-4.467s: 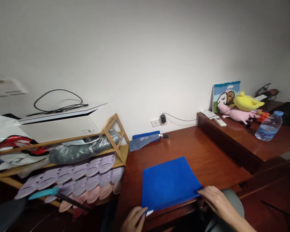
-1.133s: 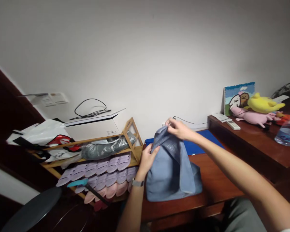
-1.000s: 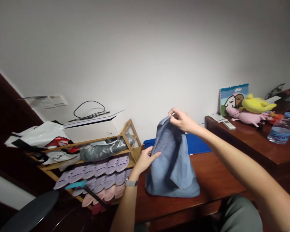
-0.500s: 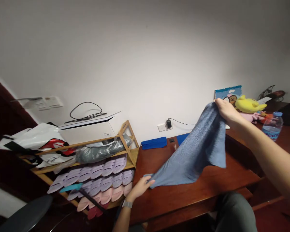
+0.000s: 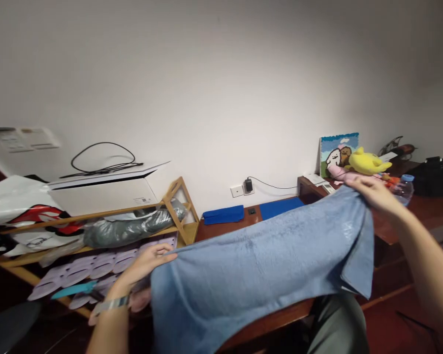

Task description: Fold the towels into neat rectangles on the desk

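Note:
I hold a grey-blue towel (image 5: 254, 265) stretched wide in the air over the wooden desk (image 5: 239, 227). My left hand (image 5: 147, 260) pinches its left top corner, near the shoe rack. My right hand (image 5: 372, 192) grips the right top corner, raised near the upper desk shelf. The towel hangs down and hides most of the desk top. A folded bright blue towel (image 5: 280, 207) and a smaller rolled blue towel (image 5: 223, 215) lie at the back of the desk by the wall.
A bamboo shoe rack (image 5: 96, 250) with several slippers stands at the left, with a white box (image 5: 99, 189) and cable on top. Plush toys (image 5: 365, 162) and a water bottle (image 5: 404, 189) sit on the raised shelf at the right. A charger (image 5: 248, 185) is plugged into the wall.
The bright blue towel went to the back of the desk. I picked up the grey-blue towel, and my hands have drawn apart, spreading it out wide and flat.

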`<state>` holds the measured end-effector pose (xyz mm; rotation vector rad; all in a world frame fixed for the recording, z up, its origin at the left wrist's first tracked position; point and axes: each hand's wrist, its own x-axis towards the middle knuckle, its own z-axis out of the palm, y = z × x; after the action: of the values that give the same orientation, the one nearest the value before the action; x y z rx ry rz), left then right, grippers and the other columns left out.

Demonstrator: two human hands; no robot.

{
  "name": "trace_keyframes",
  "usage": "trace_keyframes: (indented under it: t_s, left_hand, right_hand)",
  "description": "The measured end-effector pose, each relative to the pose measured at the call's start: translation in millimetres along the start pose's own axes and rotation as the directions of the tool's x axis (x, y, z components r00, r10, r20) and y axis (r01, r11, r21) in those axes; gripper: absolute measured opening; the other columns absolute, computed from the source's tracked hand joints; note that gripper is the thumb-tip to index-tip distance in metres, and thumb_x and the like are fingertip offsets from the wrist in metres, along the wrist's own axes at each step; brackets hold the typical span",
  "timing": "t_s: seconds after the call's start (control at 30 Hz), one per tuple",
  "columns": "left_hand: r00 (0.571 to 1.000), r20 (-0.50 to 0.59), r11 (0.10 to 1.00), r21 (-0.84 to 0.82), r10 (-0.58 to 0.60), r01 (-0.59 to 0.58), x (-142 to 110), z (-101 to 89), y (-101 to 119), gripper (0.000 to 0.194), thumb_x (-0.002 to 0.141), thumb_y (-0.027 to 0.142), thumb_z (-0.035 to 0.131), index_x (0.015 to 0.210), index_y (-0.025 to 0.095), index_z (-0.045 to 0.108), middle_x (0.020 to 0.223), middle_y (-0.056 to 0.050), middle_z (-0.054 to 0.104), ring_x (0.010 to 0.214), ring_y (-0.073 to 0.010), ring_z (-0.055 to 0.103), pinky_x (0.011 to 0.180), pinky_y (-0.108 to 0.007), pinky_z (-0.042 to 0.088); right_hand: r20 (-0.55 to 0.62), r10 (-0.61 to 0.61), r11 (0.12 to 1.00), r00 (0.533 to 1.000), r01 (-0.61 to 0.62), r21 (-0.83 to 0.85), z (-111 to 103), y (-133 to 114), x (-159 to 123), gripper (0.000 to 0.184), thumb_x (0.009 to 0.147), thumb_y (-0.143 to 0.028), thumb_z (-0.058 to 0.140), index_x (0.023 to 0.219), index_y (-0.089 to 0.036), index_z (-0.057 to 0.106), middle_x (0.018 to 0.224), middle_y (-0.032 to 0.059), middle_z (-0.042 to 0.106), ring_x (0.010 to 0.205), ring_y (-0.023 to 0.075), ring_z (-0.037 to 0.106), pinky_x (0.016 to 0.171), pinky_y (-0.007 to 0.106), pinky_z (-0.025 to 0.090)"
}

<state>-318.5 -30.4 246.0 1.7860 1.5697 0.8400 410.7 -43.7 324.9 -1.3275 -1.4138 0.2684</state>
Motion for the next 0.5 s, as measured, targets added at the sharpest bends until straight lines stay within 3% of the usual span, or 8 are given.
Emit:
trace_keyframes:
  t_s: [0.07,0.1,0.17,0.23,0.37,0.5]
  left_hand:
    - [0.999,-0.032,0.997,0.073,0.023,-0.02,23,38.8,-20,0.054,0.066,0.071,0.079,0.086,0.02,0.073,0.089,-0.006,0.076,0.087,-0.0278,0.072,0.082,-0.04,0.059]
    - [0.994,-0.1,0.989,0.146,0.035,-0.021,32,61.2,-30,0.053,0.071,0.069,0.074,0.091,0.02,0.074,0.094,-0.007,0.077,0.092,-0.0281,0.072,0.086,-0.041,0.059]
    - [0.96,-0.275,0.96,0.28,0.057,0.023,40,106.8,-49,0.049,0.081,0.062,0.063,0.101,0.019,0.075,0.109,-0.012,0.076,0.107,-0.0309,0.071,0.098,-0.046,0.055]
    - [0.936,-0.346,0.941,0.335,0.068,0.055,37,148.8,-66,0.046,0.088,0.053,0.055,0.108,0.017,0.075,0.124,-0.017,0.072,0.121,-0.0342,0.066,0.108,-0.051,0.05]
    - [0.942,-0.293,0.872,0.49,0.164,0.001,4,211.3,-112,0.049,0.096,0.046,0.044,0.123,0.018,0.074,0.141,-0.018,0.066,0.136,-0.0347,0.057,0.117,-0.053,0.042]
    - [0.964,-0.182,0.708,0.706,0.194,-0.01,-26,237.3,-166,0.057,0.101,0.051,0.041,0.145,0.024,0.063,0.154,-0.012,0.059,0.146,-0.0358,0.049,0.12,-0.059,0.037]
  right_hand:
    - [0.073,0.04,0.996,0.997,-0.034,-0.081,36,39,1,0.052,0.089,-0.071,0.061,0.068,-0.024,0.051,0.066,-0.0034,0.053,0.064,0.0134,0.049,0.06,0.027,0.04]
    - [0.092,0.094,0.987,0.991,-0.081,-0.136,55,60,-2,0.049,0.092,-0.067,0.057,0.072,-0.023,0.055,0.069,-0.0015,0.057,0.068,0.0152,0.053,0.064,0.028,0.043]
    - [0.051,0.235,0.928,0.971,-0.209,-0.309,95,98,-17,0.038,0.097,-0.054,0.052,0.087,-0.019,0.063,0.084,0.0059,0.068,0.08,0.0201,0.063,0.074,0.032,0.048]
    - [0.024,0.281,0.856,0.959,-0.239,-0.458,130,129,-47,0.033,0.098,-0.041,0.048,0.109,-0.016,0.066,0.105,0.0147,0.072,0.095,0.0246,0.068,0.085,0.036,0.051]
    - [0.225,0.228,0.876,0.947,-0.099,-0.471,182,173,-141,0.038,0.095,-0.04,0.048,0.116,-0.018,0.07,0.124,0.0167,0.072,0.115,0.0288,0.068,0.104,0.042,0.05]
    - [0.391,0.232,0.824,0.89,0.034,-0.566,194,209,-216,0.053,0.098,-0.051,0.038,0.138,-0.028,0.065,0.152,0.0115,0.059,0.144,0.032,0.051,0.12,0.053,0.038]
